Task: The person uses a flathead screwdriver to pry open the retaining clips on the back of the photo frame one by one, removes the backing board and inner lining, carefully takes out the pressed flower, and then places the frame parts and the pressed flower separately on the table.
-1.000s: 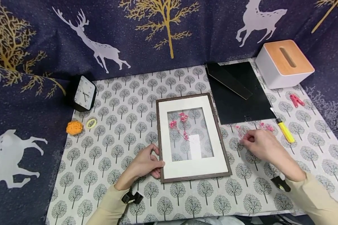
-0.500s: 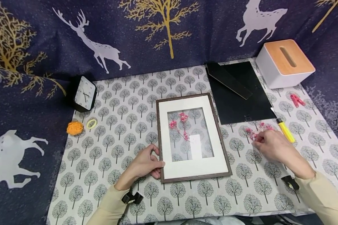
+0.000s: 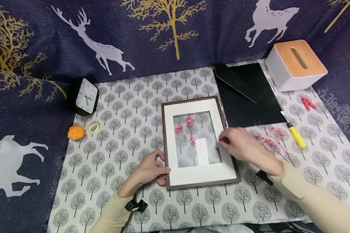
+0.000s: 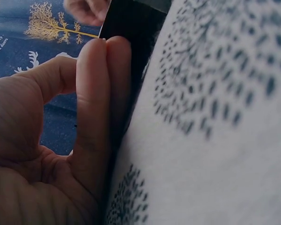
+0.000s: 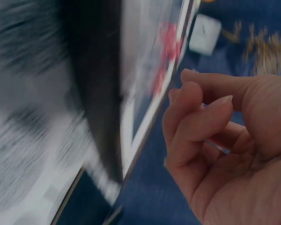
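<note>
A brown picture frame (image 3: 202, 186) with a white mat lies flat on the patterned tablecloth. Within its clear window rests a sprig of pink dried flowers (image 3: 190, 121). My left hand (image 3: 148, 168) holds the frame's lower left side, thumb over the rim and fingers against the edge. Over the frame's right side is my right hand (image 3: 240, 145), its fingers loosely curled with nothing visible between them, also in the blurred right wrist view. More pink flower sprigs (image 3: 269, 141) lie on the cloth right of the frame, partly behind the right hand and forearm.
Behind the frame to the right lies a black backing board (image 3: 236, 110) with its stand. Near it are a tissue box (image 3: 291, 79), a red clip (image 3: 308, 104) and a yellow-handled screwdriver (image 3: 297, 137). At left are a clock (image 3: 87, 96), an orange ball (image 3: 76, 132) and a yellow ring (image 3: 94, 128).
My right hand has gone from the pink flowers on the cloth leftward to above the frame's right side, after first shifting right. More sprigs now show on the cloth. The left hand stays put.
</note>
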The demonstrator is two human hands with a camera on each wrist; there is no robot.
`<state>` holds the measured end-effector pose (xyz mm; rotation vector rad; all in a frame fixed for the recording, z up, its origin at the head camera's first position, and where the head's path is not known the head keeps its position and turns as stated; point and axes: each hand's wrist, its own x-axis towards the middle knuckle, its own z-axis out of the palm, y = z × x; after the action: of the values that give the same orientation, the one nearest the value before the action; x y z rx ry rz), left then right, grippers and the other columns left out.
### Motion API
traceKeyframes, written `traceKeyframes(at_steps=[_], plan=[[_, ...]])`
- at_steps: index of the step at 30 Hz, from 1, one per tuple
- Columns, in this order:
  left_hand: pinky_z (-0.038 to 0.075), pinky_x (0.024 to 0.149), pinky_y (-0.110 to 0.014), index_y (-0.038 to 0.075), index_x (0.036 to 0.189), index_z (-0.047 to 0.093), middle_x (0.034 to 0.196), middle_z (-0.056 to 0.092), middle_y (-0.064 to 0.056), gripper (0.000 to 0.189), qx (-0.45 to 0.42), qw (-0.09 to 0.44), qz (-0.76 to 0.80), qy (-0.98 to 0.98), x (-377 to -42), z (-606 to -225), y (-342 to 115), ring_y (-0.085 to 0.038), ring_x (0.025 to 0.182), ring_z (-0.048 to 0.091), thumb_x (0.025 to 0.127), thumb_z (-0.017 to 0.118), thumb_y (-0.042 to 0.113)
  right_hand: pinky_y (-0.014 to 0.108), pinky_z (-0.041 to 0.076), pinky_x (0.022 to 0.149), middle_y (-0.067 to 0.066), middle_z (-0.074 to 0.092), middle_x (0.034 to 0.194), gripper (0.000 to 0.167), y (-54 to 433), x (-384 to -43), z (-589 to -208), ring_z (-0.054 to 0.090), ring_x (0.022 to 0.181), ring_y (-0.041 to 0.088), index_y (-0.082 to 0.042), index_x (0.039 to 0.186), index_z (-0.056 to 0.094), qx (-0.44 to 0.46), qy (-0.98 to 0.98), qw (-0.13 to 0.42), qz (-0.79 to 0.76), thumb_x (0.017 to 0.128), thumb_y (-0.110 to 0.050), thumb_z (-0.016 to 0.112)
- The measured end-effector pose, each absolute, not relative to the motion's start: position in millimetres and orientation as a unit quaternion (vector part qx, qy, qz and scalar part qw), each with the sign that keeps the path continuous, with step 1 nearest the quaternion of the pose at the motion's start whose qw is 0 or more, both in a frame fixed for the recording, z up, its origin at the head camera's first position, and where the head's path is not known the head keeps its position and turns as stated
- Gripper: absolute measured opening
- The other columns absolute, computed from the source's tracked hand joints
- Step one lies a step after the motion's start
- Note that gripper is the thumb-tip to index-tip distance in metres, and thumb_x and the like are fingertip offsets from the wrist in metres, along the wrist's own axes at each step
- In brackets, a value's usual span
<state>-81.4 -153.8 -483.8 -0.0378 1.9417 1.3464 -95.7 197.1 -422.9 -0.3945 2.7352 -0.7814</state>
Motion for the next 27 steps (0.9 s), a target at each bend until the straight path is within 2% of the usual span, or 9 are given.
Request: traceKeyframes(at_steps=[4, 8, 11, 15, 18, 21, 27], plan=[[0.072, 0.057, -0.038, 0.001, 0.123, 0.049, 0.075, 0.072, -0.01, 0.041, -0.016, 0.383, 0.531, 0.755, -81.9, -483.2, -153.8, -0.015, 0.053, 0.07, 0.096, 0.08, 0.005, 0.021, 0.057, 0.06, 0.007, 0.08, 0.091, 0.004, 166.4, -112.3, -427.6, 0.063, 0.069, 0.01, -0.006, 0.097, 0.08, -0.187, 0.937, 0.152, -0.255, 0.098, -0.007, 0.077], [0.071, 0.056, -0.037, 0.001, 0.122, 0.049, 0.074, 0.072, -0.009, 0.041, -0.018, 0.386, 0.533, 0.753, -82.1, -483.8, -155.3, -0.015, 0.053, 0.07, 0.096, 0.08, 0.004, 0.02, 0.053, 0.053, 0.008, 0.08, 0.093, 0.006, 146.4, -123.1, -432.8, 0.061, 0.066, 0.01, -0.007, 0.094, 0.079, -0.204, 0.933, 0.171, -0.244, 0.098, -0.005, 0.075], [0.071, 0.056, -0.037, 0.001, 0.123, 0.048, 0.075, 0.072, -0.01, 0.041, -0.016, 0.387, 0.536, 0.75, -82.3, -484.5, -157.0, -0.015, 0.053, 0.07, 0.096, 0.079, 0.004, 0.02, 0.056, 0.057, 0.008, 0.079, 0.098, 0.005, 137.4, -128.1, -434.3, 0.064, 0.07, 0.011, -0.008, 0.094, 0.077, -0.201, 0.932, 0.188, -0.235, 0.097, -0.005, 0.076], [0.071, 0.057, -0.037, 0.001, 0.124, 0.048, 0.074, 0.072, -0.009, 0.043, -0.012, 0.389, 0.538, 0.748, -83.0, -485.1, -157.9, -0.015, 0.053, 0.07, 0.096, 0.08, 0.005, 0.021, 0.06, 0.063, 0.007, 0.078, 0.093, 0.006, 133.4, -131.1, -437.3, 0.067, 0.073, 0.012, -0.009, 0.092, 0.075, -0.202, 0.932, 0.203, -0.222, 0.096, -0.004, 0.076], [0.071, 0.057, -0.037, 0.001, 0.123, 0.048, 0.074, 0.072, -0.009, 0.043, -0.012, 0.39, 0.537, 0.748, -83.3, -485.2, -158.4, -0.015, 0.053, 0.07, 0.096, 0.08, 0.005, 0.02, 0.06, 0.06, 0.009, 0.079, 0.091, 0.007, 132.5, -132.0, -440.4, 0.067, 0.07, 0.012, -0.005, 0.093, 0.077, -0.208, 0.932, 0.198, -0.223, 0.095, 0.0, 0.072], [0.072, 0.057, -0.038, 0.001, 0.123, 0.048, 0.074, 0.072, -0.009, 0.042, -0.012, 0.39, 0.536, 0.749, -83.4, -484.8, -158.7, -0.016, 0.053, 0.07, 0.096, 0.08, 0.005, 0.018, 0.055, 0.055, 0.01, 0.08, 0.088, 0.01, 132.2, -132.4, -441.8, 0.063, 0.064, 0.011, -0.003, 0.092, 0.078, -0.209, 0.932, 0.19, -0.229, 0.094, 0.003, 0.07], [0.072, 0.057, -0.038, 0.001, 0.123, 0.049, 0.074, 0.072, -0.009, 0.042, -0.014, 0.39, 0.534, 0.75, -83.5, -484.3, -157.8, -0.015, 0.053, 0.07, 0.096, 0.08, 0.006, 0.017, 0.042, 0.046, 0.004, 0.07, 0.071, 0.02, 133.4, -133.0, -442.0, 0.051, 0.054, 0.009, -0.007, 0.078, 0.072, -0.204, 0.929, 0.193, -0.243, 0.095, 0.002, 0.068]])
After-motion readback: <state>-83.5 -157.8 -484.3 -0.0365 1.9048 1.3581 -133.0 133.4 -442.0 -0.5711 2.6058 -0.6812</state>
